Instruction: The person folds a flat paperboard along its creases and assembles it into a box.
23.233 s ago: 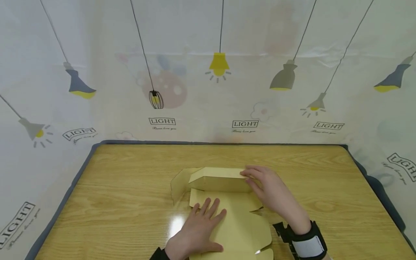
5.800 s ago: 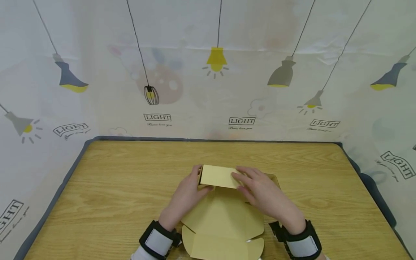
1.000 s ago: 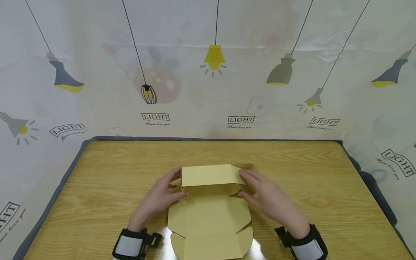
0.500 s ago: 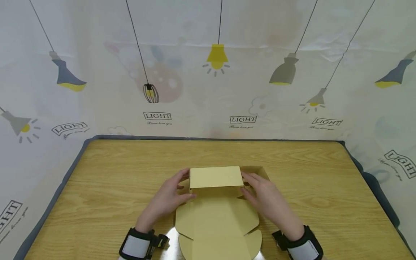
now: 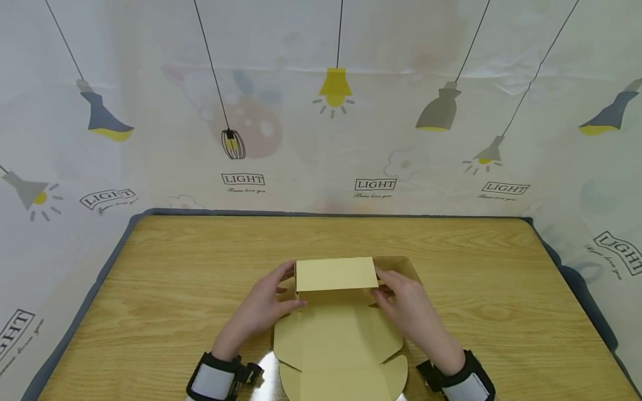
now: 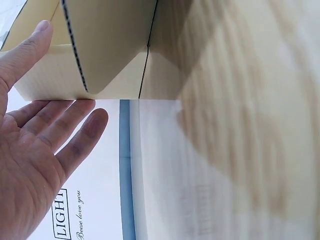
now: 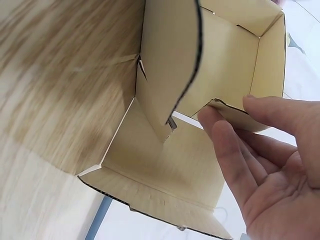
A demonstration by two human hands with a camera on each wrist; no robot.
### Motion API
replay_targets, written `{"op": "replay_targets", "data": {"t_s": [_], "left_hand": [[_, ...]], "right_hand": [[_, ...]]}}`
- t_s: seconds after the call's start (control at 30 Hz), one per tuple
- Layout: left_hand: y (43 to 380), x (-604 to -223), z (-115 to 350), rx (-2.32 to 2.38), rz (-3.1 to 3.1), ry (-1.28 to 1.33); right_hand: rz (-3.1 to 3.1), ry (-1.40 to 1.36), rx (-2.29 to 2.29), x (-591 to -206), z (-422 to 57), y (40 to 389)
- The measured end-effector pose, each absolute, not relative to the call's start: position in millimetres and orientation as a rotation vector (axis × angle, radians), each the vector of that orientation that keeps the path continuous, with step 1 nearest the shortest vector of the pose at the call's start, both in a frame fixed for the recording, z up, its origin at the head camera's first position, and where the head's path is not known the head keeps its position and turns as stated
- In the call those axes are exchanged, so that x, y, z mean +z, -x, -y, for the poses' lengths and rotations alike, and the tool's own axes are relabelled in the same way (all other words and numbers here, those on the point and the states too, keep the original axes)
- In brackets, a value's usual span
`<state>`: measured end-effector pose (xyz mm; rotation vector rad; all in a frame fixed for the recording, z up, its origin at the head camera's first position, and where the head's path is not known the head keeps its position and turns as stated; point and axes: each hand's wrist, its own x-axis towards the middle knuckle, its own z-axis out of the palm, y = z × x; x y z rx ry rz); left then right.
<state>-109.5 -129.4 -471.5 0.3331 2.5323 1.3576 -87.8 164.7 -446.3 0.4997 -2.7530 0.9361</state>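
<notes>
- Cardboard box [image 5: 341,328], partly folded, sits on the table [image 5: 501,289] right between the two hands
- Left hand [image 5: 263,303], thumb and fingers spread apart, touches its near end
- Right hand [image 5: 408,306], opposite, pinches a flap [image 7: 237,119] there

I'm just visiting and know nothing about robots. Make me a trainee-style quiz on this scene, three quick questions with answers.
1. True or false: the cardboard box is fully closed.
2. Choose: what is printed on the cloth behind the table? a) sailboats b) lamps c) cars
3. Which is nearer the flap sticking out at the box's far end: the left hand or the right hand?

Key: 1. False; it is only partly folded. 2. b. 3. The right hand.
</notes>
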Motion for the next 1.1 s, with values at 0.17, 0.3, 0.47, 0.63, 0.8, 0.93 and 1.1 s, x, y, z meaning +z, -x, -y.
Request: {"op": "replay_targets", "data": {"t_s": [0.17, 0.3, 0.47, 0.63, 0.8, 0.93, 1.1], "left_hand": [[109.5, -471.6, 129.0, 1.347, -2.538, -0.316], [109.6, -471.9, 129.4, 1.345, -2.538, -0.316], [109.9, -472.2, 129.9, 1.360, -2.524, -0.319], [109.9, -472.3, 129.9, 1.369, -2.516, -0.323], [109.6, -472.3, 130.2, 1.374, -2.512, -0.333], [109.6, -472.4, 130.3, 1.373, -2.512, -0.332], [109.5, -472.2, 130.1, 1.375, -2.511, -0.323]], "right_hand": [[2.750, -0.521, 0.870, -448.2, -164.9, 89.1], [2.753, -0.532, 0.764, -449.4, -166.1, 89.6], [2.756, -0.532, 0.636, -448.3, -168.1, 89.0], [2.770, -0.514, 0.576, -449.2, -169.3, 89.1], [2.803, -0.488, 0.569, -451.8, -170.3, 88.3], [2.833, -0.478, 0.591, -452.2, -170.9, 87.7], [2.859, -0.483, 0.644, -453.4, -171.7, 89.0]]}}
